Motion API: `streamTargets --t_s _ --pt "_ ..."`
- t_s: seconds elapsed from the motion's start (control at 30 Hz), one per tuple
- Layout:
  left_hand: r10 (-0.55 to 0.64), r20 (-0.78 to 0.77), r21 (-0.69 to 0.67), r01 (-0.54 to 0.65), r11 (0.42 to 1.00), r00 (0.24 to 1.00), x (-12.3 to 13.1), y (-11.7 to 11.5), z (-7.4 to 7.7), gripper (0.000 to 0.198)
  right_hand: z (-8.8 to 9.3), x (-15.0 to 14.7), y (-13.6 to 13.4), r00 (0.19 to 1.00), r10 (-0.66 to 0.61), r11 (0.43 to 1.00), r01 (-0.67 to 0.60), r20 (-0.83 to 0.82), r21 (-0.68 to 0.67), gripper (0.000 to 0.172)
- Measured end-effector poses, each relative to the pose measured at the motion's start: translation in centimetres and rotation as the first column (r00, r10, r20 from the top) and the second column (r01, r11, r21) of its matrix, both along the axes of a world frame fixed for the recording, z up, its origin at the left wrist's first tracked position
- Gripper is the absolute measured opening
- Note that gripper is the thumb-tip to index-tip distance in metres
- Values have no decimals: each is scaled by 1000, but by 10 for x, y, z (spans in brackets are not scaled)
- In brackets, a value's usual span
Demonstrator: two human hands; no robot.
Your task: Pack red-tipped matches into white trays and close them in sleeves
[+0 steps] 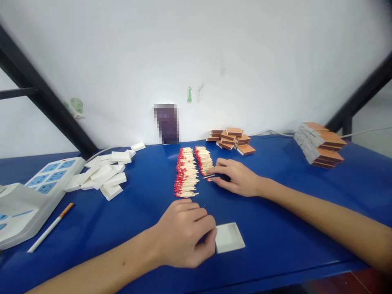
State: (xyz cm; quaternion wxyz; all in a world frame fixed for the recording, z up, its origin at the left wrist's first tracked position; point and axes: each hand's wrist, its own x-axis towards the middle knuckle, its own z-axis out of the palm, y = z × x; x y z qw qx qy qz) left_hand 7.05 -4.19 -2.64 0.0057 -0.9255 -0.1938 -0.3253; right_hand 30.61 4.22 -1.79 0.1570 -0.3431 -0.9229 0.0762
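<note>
On the blue table (147,228), my left hand (186,232) rests with curled fingers, its thumb and forefinger at the left edge of a white matchbox tray (231,237). The tray looks bare inside. My right hand (237,177) reaches in from the right, thumb and fingertips at a few loose matches (210,178) near the front end of the shorter row of matches (203,158). A longer row of red-tipped matches (186,173) lies to the left of it, beyond my left hand.
White trays (105,173) lie heaped at the left, beside a power strip (52,179) and a cigarette (50,228). Brown matchboxes (234,139) are piled by the wall, and wrapped matchbox packs (321,145) at the right. A dark blurred object (168,124) leans on the wall.
</note>
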Motion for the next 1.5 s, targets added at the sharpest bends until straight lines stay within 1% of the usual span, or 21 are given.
streamTargets --t_s 0.27,0.57,0.67,0.83,0.93,1.07,1.13,1.33,1.5 --pt "-10 -4 8 10 1000 1000 1 0 1 19 0 0 -1 1000 22 999 -21 -16 34 33" --pt "-26 -6 16 26 1000 1000 0 0 1 18 -3 1 -1 994 72 995 -66 -76 80 24" --pt "-25 -12 19 26 999 1000 0 1 0 19 -4 1 0 993 78 995 -72 -86 74 24" --pt "-35 -9 24 36 999 999 1 1 0 19 -4 0 1 986 97 995 -95 -135 21 22" --pt "-34 -11 26 35 999 999 1 1 1 19 -3 0 0 988 62 998 -59 -142 25 20" --pt "-33 -8 29 33 999 999 1 2 1 19 -3 -1 -1 994 -22 999 24 -111 22 11" --pt "-34 -4 32 35 999 999 1 2 0 19 -3 -1 -1 994 -29 999 30 -108 12 8" --pt "-34 -4 25 34 999 999 1 1 0 19 -4 0 1 990 45 999 -48 -134 -17 12" --pt "-30 0 31 30 999 1000 1 0 -1 19 -4 0 1 990 43 999 -43 -133 1 15"
